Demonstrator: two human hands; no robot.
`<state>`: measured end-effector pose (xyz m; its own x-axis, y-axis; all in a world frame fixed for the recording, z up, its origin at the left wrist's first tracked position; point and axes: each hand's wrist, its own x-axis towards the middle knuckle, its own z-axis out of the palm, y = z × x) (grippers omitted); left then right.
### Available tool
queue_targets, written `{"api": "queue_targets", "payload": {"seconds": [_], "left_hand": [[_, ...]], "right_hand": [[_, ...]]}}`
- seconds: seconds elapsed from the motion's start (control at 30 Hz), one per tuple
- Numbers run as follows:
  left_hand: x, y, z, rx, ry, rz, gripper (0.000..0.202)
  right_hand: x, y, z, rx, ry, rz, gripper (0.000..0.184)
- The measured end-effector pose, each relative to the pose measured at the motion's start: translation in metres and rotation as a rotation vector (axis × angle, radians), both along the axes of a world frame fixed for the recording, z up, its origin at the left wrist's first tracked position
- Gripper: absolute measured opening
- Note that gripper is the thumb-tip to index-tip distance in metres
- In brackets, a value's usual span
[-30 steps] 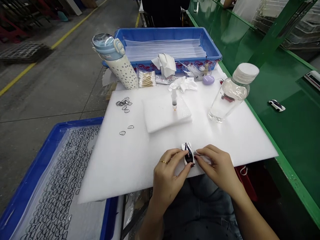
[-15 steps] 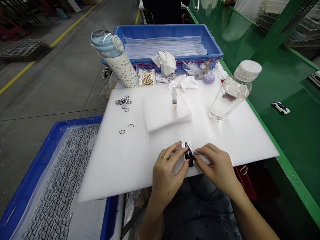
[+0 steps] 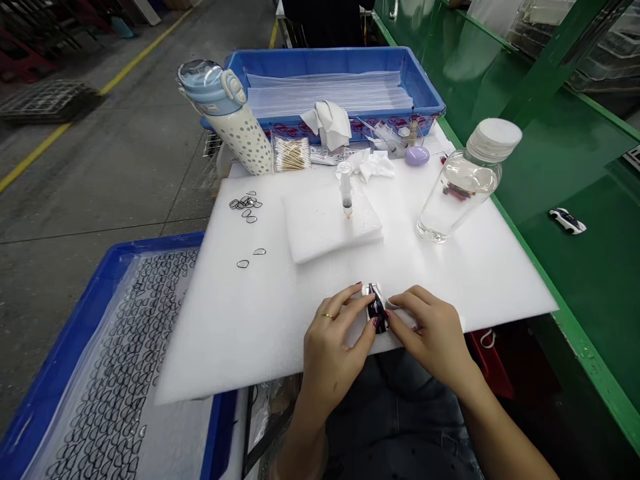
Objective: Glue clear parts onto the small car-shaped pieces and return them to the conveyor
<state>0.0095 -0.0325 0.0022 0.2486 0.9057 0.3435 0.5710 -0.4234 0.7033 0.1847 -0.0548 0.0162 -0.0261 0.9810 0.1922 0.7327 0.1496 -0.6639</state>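
A small black-and-white toy car (image 3: 376, 308) lies on the white foam sheet (image 3: 240, 333) near its front edge. My left hand (image 3: 336, 340) grips the car from the left, fingertips on its top and side. On the other side, my right hand (image 3: 431, 332) is closed, thumb and finger pinching a piece of white cloth or tissue (image 3: 406, 316) against the car. Beyond my hands, a syringe (image 3: 347, 193) stands upright on a folded foam pad (image 3: 325, 230). Several thin black rings (image 3: 245, 201) lie at the left of the sheet.
A clear bottle of liquid (image 3: 457, 190) stands at right, a dotted tumbler (image 3: 243, 133) at back left. Cotton swabs (image 3: 292, 155) and a blue bin (image 3: 320, 59) are behind. Another blue tray (image 3: 113, 267) holds many rings. On the green conveyor (image 3: 590, 293) sits another toy car (image 3: 567, 221).
The toy car on the green surface has shifted slightly right and toward me. My hands stay almost still on the car, with the view shifting a little.
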Motion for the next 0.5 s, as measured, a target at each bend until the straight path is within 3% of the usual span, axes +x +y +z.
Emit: {"api": "queue_targets", "payload": {"seconds": [0.27, 0.43, 0.5], "left_hand": [[-0.003, 0.002, 0.000, -0.034, 0.016, -0.016, 0.030], [-0.011, 0.013, 0.007, -0.117, 0.150, -0.283, 0.062], [-0.010, 0.015, 0.007, -0.112, 0.162, -0.266, 0.061]], "right_hand": [[0.000, 0.000, 0.000, -0.019, 0.032, -0.026, 0.009], [0.012, 0.001, 0.006, -0.083, 0.170, 0.057, 0.012], [0.017, 0.002, 0.008, -0.105, 0.199, 0.068, 0.013]]}}
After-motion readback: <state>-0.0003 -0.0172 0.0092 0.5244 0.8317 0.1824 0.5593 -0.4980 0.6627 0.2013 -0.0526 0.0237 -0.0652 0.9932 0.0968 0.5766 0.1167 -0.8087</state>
